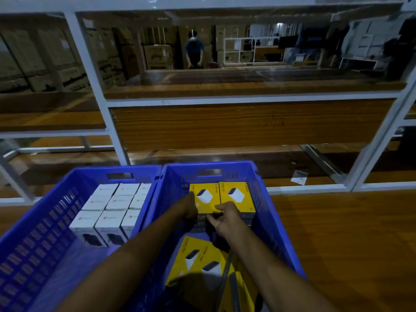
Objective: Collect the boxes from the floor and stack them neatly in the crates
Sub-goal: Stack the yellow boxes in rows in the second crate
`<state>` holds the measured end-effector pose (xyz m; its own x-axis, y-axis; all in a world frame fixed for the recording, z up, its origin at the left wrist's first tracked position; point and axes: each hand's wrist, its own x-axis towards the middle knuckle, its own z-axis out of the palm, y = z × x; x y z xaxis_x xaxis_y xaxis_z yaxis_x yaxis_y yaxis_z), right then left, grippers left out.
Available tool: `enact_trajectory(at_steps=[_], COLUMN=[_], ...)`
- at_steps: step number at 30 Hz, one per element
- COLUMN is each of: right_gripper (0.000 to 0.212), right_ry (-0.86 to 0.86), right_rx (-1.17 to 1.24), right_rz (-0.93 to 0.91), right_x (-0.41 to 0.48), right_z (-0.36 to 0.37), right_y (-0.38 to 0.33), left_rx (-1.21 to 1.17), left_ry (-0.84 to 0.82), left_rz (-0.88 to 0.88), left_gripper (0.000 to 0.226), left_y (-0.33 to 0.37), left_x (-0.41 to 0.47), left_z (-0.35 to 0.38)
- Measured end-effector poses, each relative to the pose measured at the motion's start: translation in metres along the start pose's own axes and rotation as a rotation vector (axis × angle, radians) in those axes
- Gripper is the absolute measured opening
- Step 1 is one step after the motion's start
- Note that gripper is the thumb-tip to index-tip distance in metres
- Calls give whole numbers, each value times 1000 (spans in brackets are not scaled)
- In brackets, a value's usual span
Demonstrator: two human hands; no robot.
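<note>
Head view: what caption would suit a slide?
Left hand and right hand hold a yellow box in the right crate.

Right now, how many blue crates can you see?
2. The left crate holds white boxes; the right crate holds yellow boxes. Others may be out of view.

Rack: a white metal shelving rack spans the upper view, posts and rails all white.
Shelf boards: brown wood-grain boards lie on its levels.
Paper slip: a small white printed slip lies on the lowest level, toward the right.
Floor: glossy wooden floor in front of the rack.
Person: a person in a dark blue top stands far behind the rack.
Cartons: brown cardboard cartons are stacked beside that person and along the left.
</note>
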<state>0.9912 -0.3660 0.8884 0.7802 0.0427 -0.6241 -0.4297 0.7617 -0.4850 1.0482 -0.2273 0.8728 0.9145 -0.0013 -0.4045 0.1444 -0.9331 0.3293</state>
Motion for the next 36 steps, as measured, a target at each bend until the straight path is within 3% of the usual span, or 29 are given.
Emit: enact_trajectory(at_steps=[3,9,14,21,24,28,30,33,36], right_gripper=[26,63,48,57,51,21,12,29,33], right_ry=[-13,-12,-29,13,24,-7,-38,-136,-318], right_rx=[-19,5,-45,-246,-359,-747,-1073,-1762,-2153], right_rz=[45,125,107,25,-30,-171,-275,-459,-340], right_x=[-2,4,-1,-21,-29,-35,-37,-37,-51], right_z=[2,1,-6,-6,-10,-25,-27,-26,-24], right_y=[-13,-22,-18,-25,-27,-25,-23,-21,-17], left_rx=[34,68,95,84,117,166,199,255,260], left_ry=[14,75,60,67,131,176,206,139,-101], left_rz=[19,24,37,62,76,91,105,193,268], left_gripper=[88,90,91,94,101,104,85,50,18], left_y=[-4,3,7,11,13,16,19,21,16], left_x=[11,4,-7,-14,-20,-39,-57,-84,-106], left_z=[3,5,2,-1,-2,-2,-1,1,7])
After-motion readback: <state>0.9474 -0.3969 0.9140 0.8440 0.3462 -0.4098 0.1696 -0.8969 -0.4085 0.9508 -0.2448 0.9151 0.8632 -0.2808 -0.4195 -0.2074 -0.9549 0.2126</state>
